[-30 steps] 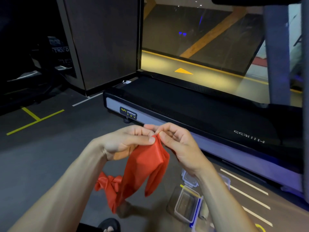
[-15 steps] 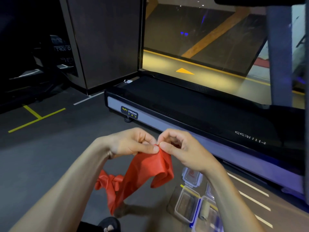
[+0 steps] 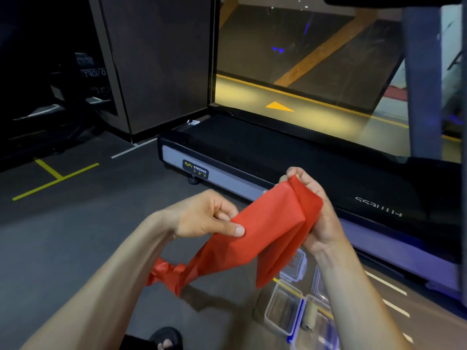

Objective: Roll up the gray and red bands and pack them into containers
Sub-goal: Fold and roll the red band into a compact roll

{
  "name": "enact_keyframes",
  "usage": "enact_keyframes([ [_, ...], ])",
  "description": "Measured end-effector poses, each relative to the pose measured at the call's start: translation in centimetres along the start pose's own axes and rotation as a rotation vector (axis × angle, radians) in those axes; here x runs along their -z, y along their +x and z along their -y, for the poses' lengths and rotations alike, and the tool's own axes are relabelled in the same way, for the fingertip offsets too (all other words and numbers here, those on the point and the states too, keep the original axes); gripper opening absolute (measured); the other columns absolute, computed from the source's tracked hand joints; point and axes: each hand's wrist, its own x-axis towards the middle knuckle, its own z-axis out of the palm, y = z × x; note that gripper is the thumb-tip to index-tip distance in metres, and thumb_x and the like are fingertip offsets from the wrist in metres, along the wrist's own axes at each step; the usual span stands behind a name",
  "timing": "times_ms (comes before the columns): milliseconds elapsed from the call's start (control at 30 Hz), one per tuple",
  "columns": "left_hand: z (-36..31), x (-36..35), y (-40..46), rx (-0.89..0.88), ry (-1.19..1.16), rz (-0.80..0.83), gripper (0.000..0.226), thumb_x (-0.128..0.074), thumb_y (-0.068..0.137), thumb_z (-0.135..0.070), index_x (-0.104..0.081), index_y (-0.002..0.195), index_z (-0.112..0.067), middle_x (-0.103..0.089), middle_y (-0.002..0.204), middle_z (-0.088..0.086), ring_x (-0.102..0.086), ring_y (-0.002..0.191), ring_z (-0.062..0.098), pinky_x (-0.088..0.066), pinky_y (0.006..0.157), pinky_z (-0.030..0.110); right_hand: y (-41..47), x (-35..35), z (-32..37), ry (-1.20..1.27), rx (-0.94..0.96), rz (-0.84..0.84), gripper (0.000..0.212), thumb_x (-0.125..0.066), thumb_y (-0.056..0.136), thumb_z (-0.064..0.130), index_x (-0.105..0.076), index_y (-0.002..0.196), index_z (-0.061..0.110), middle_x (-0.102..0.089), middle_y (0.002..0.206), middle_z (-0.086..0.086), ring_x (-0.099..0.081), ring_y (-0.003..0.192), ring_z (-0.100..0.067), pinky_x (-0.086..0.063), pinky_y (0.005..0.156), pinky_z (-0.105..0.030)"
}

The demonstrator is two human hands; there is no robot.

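Holding red band point(image 3: 267, 233) mid-air above floor: left hand point(image 3: 204, 215) pinches lower stretch, right hand point(image 3: 312, 210) grips upper end. Band unrolled, tail bunched. Clear containers point(image 3: 283, 310) on floor below hands, open. Gray band possibly already inside one; unclear. Rolling and packing red band outstanding.

— Any writing you can make out?
— A dark label point(image 3: 195, 169) on the grey end of the treadmill point(image 3: 252, 152) reads "BODY STRONG"; the small line under it is too fine to read.
— Anything else?
— Pale lettering point(image 3: 378, 206) on the treadmill's black side rail, upside down, seems to say "FITNESS". Mirrored letters point(image 3: 93, 73) on the dark glass at left are unreadable.
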Motion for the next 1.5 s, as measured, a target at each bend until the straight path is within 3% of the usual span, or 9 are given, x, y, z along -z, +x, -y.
enact_keyframes([
  [233,-0.2,-0.1,-0.1,0.018,-0.015,-0.050,0.042,-0.079,0.089,-0.027,-0.056,0.067,0.000,-0.032,0.063,0.016,-0.021,0.064,0.033,-0.017,0.061,0.040,0.1,0.3,-0.1,0.034,-0.006,-0.045,0.021,-0.048,0.106,0.012,-0.062,0.091,0.019,-0.056,0.073,0.003,-0.056,0.063,-0.011,-0.044,0.078,-0.037],
  [367,-0.5,-0.2,-0.1,-0.007,-0.011,-0.026,0.044,-0.073,0.094,-0.021,-0.057,0.054,-0.027,-0.030,0.058,-0.002,-0.022,0.059,0.015,-0.024,0.055,0.023,0.0,0.2,0.1,0.040,-0.020,-0.043,0.024,-0.043,0.108,0.011,-0.059,0.092,0.019,-0.055,0.070,0.004,-0.056,0.061,-0.012,-0.048,0.071,-0.033],
  [600,-0.3,0.2,-0.2,-0.030,-0.117,0.059,0.042,-0.070,0.095,-0.023,-0.059,0.055,-0.030,-0.031,0.059,-0.008,-0.023,0.057,0.008,-0.023,0.055,0.022,-0.1,0.5,0.3,0.027,-0.024,-0.074,0.017,-0.052,0.104,0.018,-0.061,0.089,0.021,-0.055,0.073,0.003,-0.054,0.063,-0.012,-0.050,0.064,-0.027],
  [700,0.0,0.5,-0.6,-0.115,-0.308,0.146,0.022,-0.078,0.086,-0.037,-0.071,0.068,-0.025,-0.051,0.058,-0.014,-0.039,0.053,-0.002,-0.033,0.054,0.013,-0.3,0.8,0.2,-0.088,-0.024,-0.060,0.010,-0.058,0.099,0.019,-0.061,0.090,0.018,-0.056,0.075,0.001,-0.053,0.060,-0.008,-0.048,0.056,-0.021],
  [867,0.2,0.6,-1.0,-0.322,-0.692,0.130,0.028,-0.083,0.080,-0.040,-0.077,0.092,-0.015,-0.072,0.076,-0.002,-0.067,0.065,0.006,-0.053,0.064,0.020,-0.5,0.5,-1.7,-0.287,-0.126,0.122,0.006,-0.058,0.094,0.012,-0.064,0.092,0.011,-0.060,0.069,0.000,-0.055,0.054,-0.003,-0.045,0.052,-0.013],
  [1000,-0.4,0.1,-1.0,-0.360,-0.780,0.120,0.026,-0.080,0.082,-0.038,-0.077,0.092,-0.015,-0.073,0.075,-0.004,-0.068,0.063,0.003,-0.053,0.061,0.017,-0.3,-0.1,-2.6,-0.259,-0.133,0.157,0.004,-0.062,0.093,0.015,-0.065,0.093,0.013,-0.058,0.076,-0.006,-0.054,0.061,-0.008,-0.047,0.060,-0.017],
  [1167,-0.4,0.0,-1.0,-0.348,-0.726,0.119,0.031,-0.080,0.082,-0.039,-0.074,0.093,-0.010,-0.075,0.082,0.013,-0.074,0.072,0.024,-0.057,0.069,0.034,-0.4,-0.8,-3.0,-0.179,-0.095,0.138,0.012,-0.062,0.093,0.020,-0.059,0.098,0.010,-0.066,0.094,-0.005,-0.063,0.081,-0.010,-0.053,0.073,-0.019],
  [1300,-0.6,0.2,-1.1,-0.256,-0.751,0.068,0.031,-0.085,0.078,-0.033,-0.073,0.088,-0.006,-0.073,0.079,0.009,-0.071,0.068,0.017,-0.058,0.068,0.027,-0.4,-1.2,-2.4,-0.107,-0.062,0.184,0.007,-0.051,0.099,0.012,-0.054,0.098,0.006,-0.069,0.111,-0.011,-0.069,0.101,-0.021,-0.057,0.087,-0.030],
  [1500,0.3,0.5,-0.6,-0.072,-0.486,0.078,0.027,-0.071,0.091,-0.020,-0.068,0.098,0.006,-0.066,0.094,0.016,-0.064,0.083,0.023,-0.050,0.082,0.034,-0.2,-2.1,-2.3,-0.337,-0.006,0.264,0.009,-0.053,0.101,0.010,-0.057,0.101,0.002,-0.064,0.139,-0.015,-0.063,0.126,-0.032,-0.053,0.103,-0.042],
])
